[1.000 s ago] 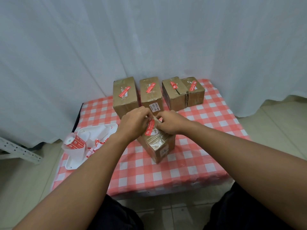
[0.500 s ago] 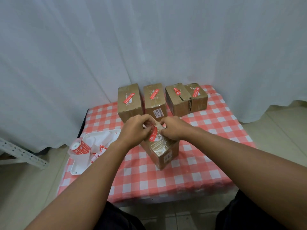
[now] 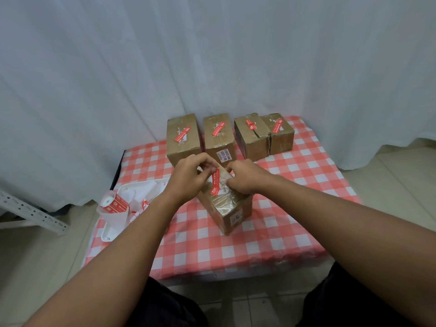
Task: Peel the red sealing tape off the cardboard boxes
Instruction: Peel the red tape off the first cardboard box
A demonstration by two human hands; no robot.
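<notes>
Both hands make the grip here, and the head view is the only view, so all of this comes from it. The left hand has its fingers curled tight, pinching the top end of the red tape strip, so its grip is narrow and holds the tape. The right hand is curled too, with its fingertips pressed down on the box top just beside the strip; I cannot tell if it pinches the tape or only holds the box down. The near box sits on the tabletop, which wears a red and white checked cloth, right in front of the person. Four more boxes stand in a row at the back: the far left box, the second box, the third box and the far right box, each with its own red strip on top. A white tray at the left edge holds a tape roll and peeled scraps. The tape looks thin, soft and sticky, so it may tear or curl if pulled fast. It is best held at a loose end and pulled low and slow. The box looks light and may lift up, so one hand should press it down. Its top is shiny with clear tape, so the red strip may come off easily.
</notes>
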